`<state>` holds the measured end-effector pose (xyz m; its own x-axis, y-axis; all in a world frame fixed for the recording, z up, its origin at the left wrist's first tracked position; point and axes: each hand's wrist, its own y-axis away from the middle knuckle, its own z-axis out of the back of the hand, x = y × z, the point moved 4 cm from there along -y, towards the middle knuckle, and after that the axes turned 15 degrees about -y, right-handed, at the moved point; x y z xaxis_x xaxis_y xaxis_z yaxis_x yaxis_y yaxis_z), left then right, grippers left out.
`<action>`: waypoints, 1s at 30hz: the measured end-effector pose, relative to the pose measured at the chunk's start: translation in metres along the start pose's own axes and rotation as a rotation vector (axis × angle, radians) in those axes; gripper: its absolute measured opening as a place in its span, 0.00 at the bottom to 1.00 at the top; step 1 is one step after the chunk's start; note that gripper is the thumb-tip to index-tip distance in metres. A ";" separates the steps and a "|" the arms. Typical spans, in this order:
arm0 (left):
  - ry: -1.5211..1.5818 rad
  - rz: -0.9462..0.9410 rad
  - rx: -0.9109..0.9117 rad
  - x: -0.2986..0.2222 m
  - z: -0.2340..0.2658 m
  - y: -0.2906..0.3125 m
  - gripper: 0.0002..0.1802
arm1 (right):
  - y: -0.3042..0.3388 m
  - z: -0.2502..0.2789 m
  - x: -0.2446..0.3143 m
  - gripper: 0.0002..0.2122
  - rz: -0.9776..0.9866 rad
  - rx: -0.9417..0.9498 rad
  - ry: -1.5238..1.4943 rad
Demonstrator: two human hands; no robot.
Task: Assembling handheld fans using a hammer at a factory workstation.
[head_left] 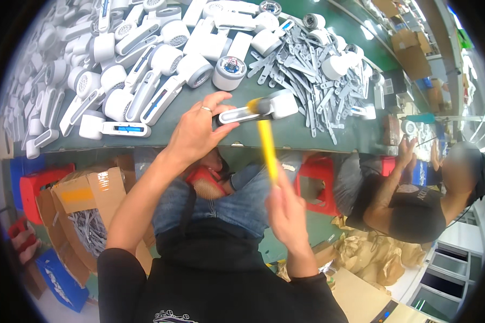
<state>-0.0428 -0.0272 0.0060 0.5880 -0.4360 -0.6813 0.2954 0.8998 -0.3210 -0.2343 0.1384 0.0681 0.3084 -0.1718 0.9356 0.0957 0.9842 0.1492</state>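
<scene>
A white handheld fan (284, 104) lies on the green table near its front edge, its round head to the right and its long handle toward the left. My left hand (195, 129) pinches the tail end of that handle between thumb and fingers. In my right hand (287, 212) is a hammer (267, 148) with a yellow handle. The hammer's dark and yellow head is over the fan's handle, close to the fan head; motion blur hides whether they touch. Beyond it, a fan head with its inner parts showing (230, 72) stands upright.
Many white fans (140, 70) pile up at the left and back. Loose grey plastic strips (312, 81) heap to the right. Below the table are an open cardboard box (83, 196) and a red stool (319, 183). Another person (415, 199) works at the right.
</scene>
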 end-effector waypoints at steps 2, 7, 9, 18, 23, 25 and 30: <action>0.031 0.005 -0.062 0.012 0.006 0.008 0.26 | -0.011 -0.011 -0.011 0.24 -0.122 0.054 0.097; -0.209 -0.409 -0.273 -0.010 0.031 0.018 0.09 | -0.025 0.033 -0.028 0.24 0.082 -0.154 -0.308; -0.175 -0.359 -0.251 -0.016 0.043 0.040 0.11 | -0.056 0.054 -0.043 0.25 0.229 -0.223 -0.322; -0.372 0.705 -0.876 0.102 0.292 0.241 0.22 | -0.141 0.012 -0.048 0.20 0.038 -0.109 -0.444; -0.743 0.894 -1.047 0.215 0.435 0.210 0.23 | -0.144 0.008 -0.048 0.20 0.050 -0.140 -0.467; -0.855 0.906 -1.039 0.271 0.481 0.186 0.25 | -0.148 0.010 -0.053 0.20 0.041 -0.164 -0.415; -1.054 0.978 -1.055 0.421 0.556 0.156 0.29 | -0.149 0.023 -0.077 0.20 0.080 -0.163 -0.467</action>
<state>0.6691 -0.0770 0.0346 0.5474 0.7684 -0.3314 -0.7346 0.2516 -0.6301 -0.2944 0.0057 -0.0185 -0.1320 -0.0219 0.9910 0.2471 0.9675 0.0543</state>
